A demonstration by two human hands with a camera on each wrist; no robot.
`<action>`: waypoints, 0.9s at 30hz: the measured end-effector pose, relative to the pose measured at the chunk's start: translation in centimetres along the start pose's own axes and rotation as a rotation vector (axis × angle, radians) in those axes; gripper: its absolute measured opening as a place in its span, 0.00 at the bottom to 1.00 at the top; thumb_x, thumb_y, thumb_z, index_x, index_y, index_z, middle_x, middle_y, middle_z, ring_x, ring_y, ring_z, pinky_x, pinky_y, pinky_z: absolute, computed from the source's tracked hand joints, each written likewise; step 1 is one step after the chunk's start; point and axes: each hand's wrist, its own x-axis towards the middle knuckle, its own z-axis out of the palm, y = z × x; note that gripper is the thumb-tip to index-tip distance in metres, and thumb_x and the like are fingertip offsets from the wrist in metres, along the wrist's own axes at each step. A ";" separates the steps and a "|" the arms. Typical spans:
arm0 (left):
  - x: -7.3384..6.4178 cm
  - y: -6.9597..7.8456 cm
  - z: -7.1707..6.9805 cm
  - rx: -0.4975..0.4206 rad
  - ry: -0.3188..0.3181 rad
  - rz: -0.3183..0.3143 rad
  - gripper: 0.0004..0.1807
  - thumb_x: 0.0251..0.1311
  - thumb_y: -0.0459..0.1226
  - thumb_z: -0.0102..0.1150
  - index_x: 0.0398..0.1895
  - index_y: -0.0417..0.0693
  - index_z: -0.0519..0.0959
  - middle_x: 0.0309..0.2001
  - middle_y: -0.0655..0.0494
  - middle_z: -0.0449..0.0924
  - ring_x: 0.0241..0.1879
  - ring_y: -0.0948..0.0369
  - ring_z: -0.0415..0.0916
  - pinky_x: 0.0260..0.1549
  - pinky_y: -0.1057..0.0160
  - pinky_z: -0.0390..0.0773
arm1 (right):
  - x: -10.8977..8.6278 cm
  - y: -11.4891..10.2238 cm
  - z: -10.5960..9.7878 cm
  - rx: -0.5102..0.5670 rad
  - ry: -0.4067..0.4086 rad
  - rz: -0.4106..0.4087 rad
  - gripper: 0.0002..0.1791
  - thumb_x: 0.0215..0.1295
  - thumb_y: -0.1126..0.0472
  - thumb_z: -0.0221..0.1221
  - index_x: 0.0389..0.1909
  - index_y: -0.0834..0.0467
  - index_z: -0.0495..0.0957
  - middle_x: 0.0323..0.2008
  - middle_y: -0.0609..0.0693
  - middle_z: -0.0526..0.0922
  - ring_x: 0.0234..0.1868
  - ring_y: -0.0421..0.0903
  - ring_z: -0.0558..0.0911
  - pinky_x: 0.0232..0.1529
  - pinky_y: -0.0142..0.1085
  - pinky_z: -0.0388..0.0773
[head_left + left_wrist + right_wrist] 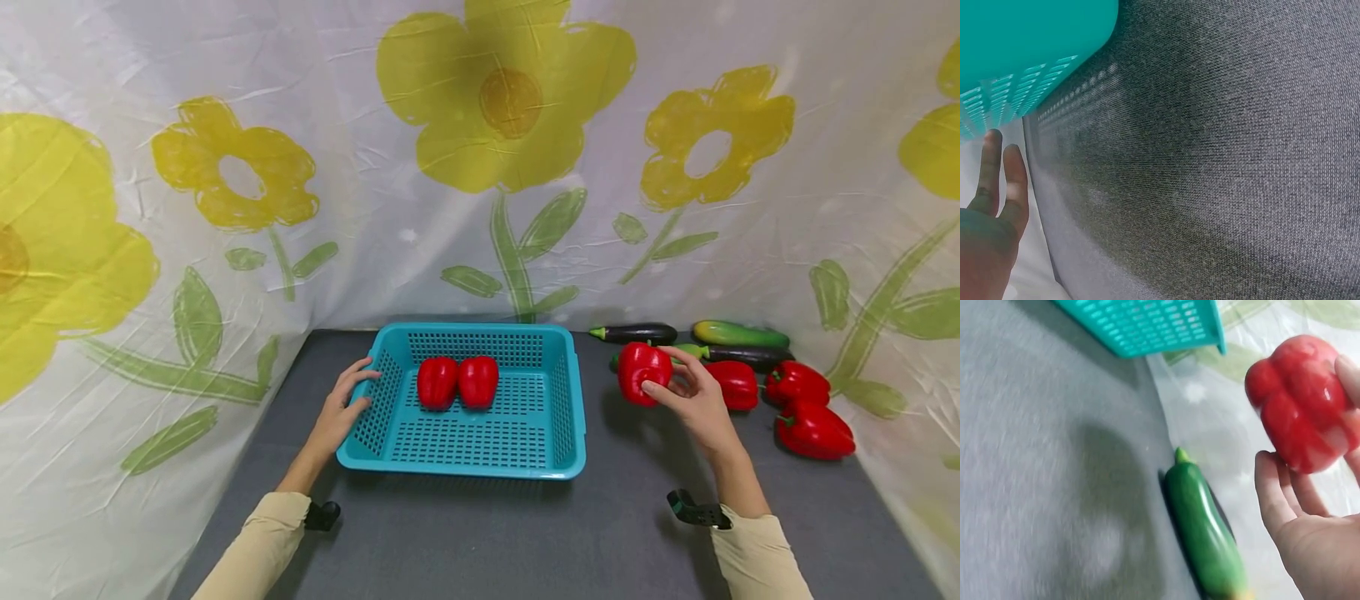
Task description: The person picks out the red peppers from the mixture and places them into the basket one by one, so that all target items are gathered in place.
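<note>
My right hand (697, 404) grips a red bell pepper (643, 372) between thumb and fingers, held up off the table to the right of the basket. In the right wrist view the same pepper (1302, 403) shows its lobed end. At the left rim of the blue-green plastic basket (480, 473), my left hand (339, 415) is spread with straight fingers; the left wrist view shows two fingers (1015, 181) close to the basket's slotted side. Inside the basket, toward its back left, two red bell peppers (437, 385) (478, 383) lie side by side.
Three more red bell peppers (816, 431) lie on the dark grey table (480, 542) at the right. Behind them are eggplants (637, 333) and a green, yellow-tinged vegetable (741, 335). A flower-printed white curtain (360, 250) hangs around the table's back and sides.
</note>
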 end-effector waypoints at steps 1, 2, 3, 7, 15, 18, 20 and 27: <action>0.0 0.0 0.0 0.000 -0.002 -0.001 0.22 0.66 0.20 0.47 0.62 0.33 0.74 0.75 0.40 0.55 0.74 0.40 0.49 0.59 0.32 0.57 | 0.1 -0.1 0.2 0.008 0.005 0.001 0.35 0.65 0.68 0.66 0.72 0.57 0.67 0.57 0.50 0.75 0.50 0.49 0.77 0.42 0.34 0.81; -0.1 0.0 0.1 0.001 0.000 -0.002 0.22 0.66 0.20 0.47 0.62 0.33 0.74 0.75 0.40 0.55 0.74 0.40 0.49 0.59 0.32 0.57 | 0.2 -0.1 0.4 0.011 0.006 0.000 0.35 0.66 0.68 0.66 0.72 0.56 0.67 0.58 0.51 0.74 0.51 0.49 0.77 0.43 0.34 0.80; -0.1 0.0 0.1 0.000 0.002 -0.004 0.22 0.66 0.20 0.47 0.62 0.33 0.74 0.75 0.41 0.56 0.74 0.40 0.49 0.59 0.33 0.57 | 0.3 -0.2 0.6 0.017 0.011 -0.002 0.35 0.65 0.68 0.66 0.72 0.57 0.67 0.58 0.51 0.74 0.51 0.49 0.77 0.43 0.33 0.80; -0.2 0.1 0.2 -0.008 0.002 -0.011 0.22 0.65 0.20 0.47 0.62 0.33 0.74 0.75 0.41 0.55 0.74 0.40 0.49 0.59 0.34 0.58 | 0.7 -0.5 1.4 0.036 0.025 -0.014 0.35 0.66 0.68 0.66 0.73 0.56 0.66 0.62 0.52 0.70 0.56 0.49 0.72 0.44 0.33 0.80; 0.2 0.3 -0.1 -0.012 -0.003 -0.010 0.22 0.65 0.20 0.46 0.62 0.31 0.73 0.75 0.39 0.54 0.73 0.38 0.49 0.56 0.34 0.59 | 1.6 -1.6 2.5 0.024 0.000 -0.053 0.35 0.67 0.66 0.66 0.73 0.56 0.66 0.64 0.54 0.69 0.54 0.52 0.75 0.45 0.35 0.80; 0.2 0.4 -0.1 -0.017 -0.004 -0.003 0.22 0.65 0.19 0.46 0.62 0.31 0.73 0.75 0.39 0.54 0.73 0.38 0.49 0.57 0.33 0.59 | 1.9 -2.1 3.0 0.018 -0.009 -0.054 0.34 0.67 0.65 0.66 0.72 0.56 0.67 0.64 0.54 0.70 0.52 0.53 0.77 0.45 0.36 0.81; 0.2 0.3 -0.1 -0.020 -0.003 -0.001 0.22 0.65 0.19 0.47 0.62 0.31 0.73 0.75 0.39 0.54 0.73 0.38 0.49 0.57 0.33 0.59 | 2.1 -2.4 3.3 0.015 -0.014 -0.049 0.33 0.67 0.64 0.66 0.72 0.57 0.68 0.63 0.54 0.70 0.51 0.54 0.77 0.45 0.37 0.81; 0.1 -0.1 0.1 -0.017 -0.006 0.011 0.23 0.64 0.18 0.47 0.62 0.30 0.73 0.75 0.38 0.54 0.74 0.37 0.47 0.56 0.35 0.57 | 2.9 -3.3 4.6 0.027 -0.051 -0.041 0.33 0.66 0.66 0.66 0.70 0.61 0.66 0.63 0.57 0.69 0.54 0.56 0.74 0.45 0.38 0.81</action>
